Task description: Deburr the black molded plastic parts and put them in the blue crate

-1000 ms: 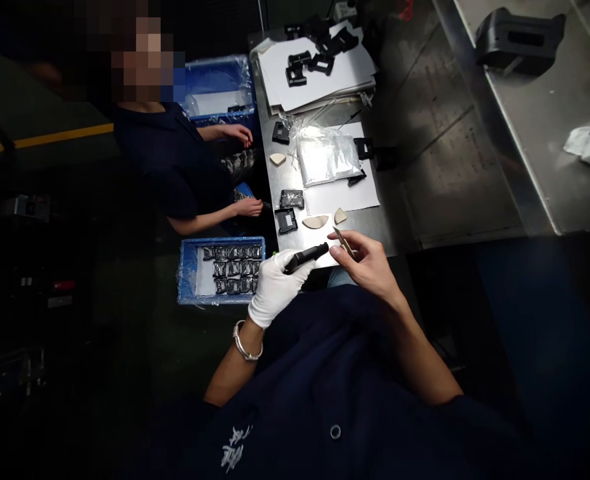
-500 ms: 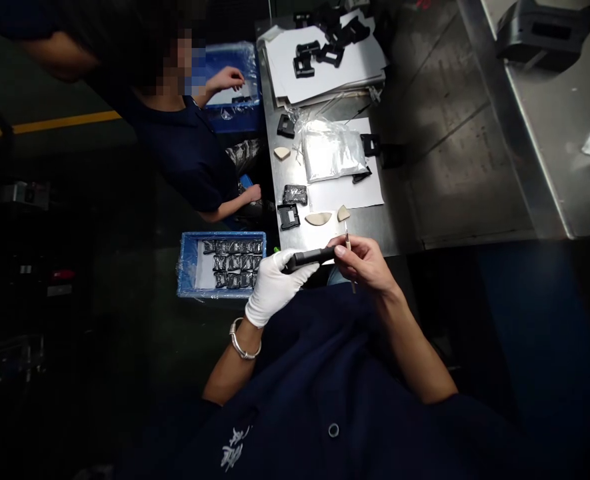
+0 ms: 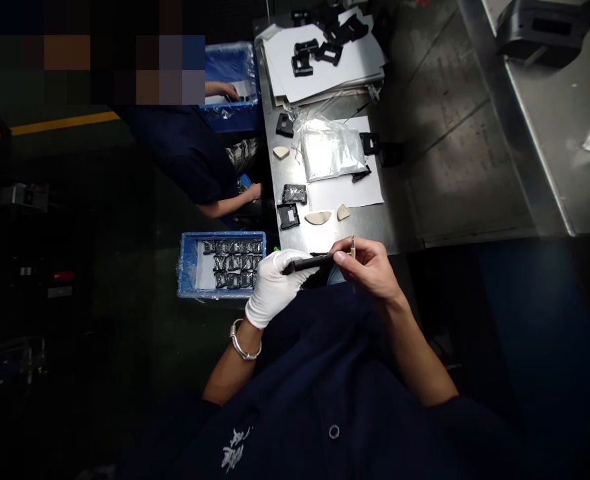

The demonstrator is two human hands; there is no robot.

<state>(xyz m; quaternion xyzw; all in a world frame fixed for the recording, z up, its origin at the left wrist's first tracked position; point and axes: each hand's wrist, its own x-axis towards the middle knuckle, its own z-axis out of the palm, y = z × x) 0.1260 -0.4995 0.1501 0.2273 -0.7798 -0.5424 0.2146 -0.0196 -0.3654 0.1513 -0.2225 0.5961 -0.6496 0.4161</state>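
Reading the head view, I log two blue plastic crates first. The near crate (image 3: 189, 267) sits just beyond the counter's near left corner. It is lined with clear film and holds three rows of black foil-wrapped packets (image 3: 235, 262). The far crate (image 3: 229, 67) stands beside the counter's left edge, also lined with film; a co-worker's hand (image 3: 227, 92) rests inside it, and I cannot identify the contents there. On the steel counter (image 3: 369, 233), a clear plastic bag (image 3: 331, 150) with white contents lies on a paper sheet (image 3: 345, 193). Black plastic frames (image 3: 319, 60) lie on a paper stack (image 3: 279, 60) at the far end.

I see the gloved left hand (image 3: 275, 290) closed firmly around a black rod-shaped tool (image 3: 307, 264), with a silver bangle (image 3: 242, 343) on that wrist. The bare right hand (image 3: 367, 267) is nearly closed, pinching a thin metal tool (image 3: 353, 267) upright between thumb and fingers. Its fingers (image 3: 342, 257) meet the far end of the rod. Both tools are held at the counter's near edge, above the floor side of it, and I cannot tell the exact type of either.
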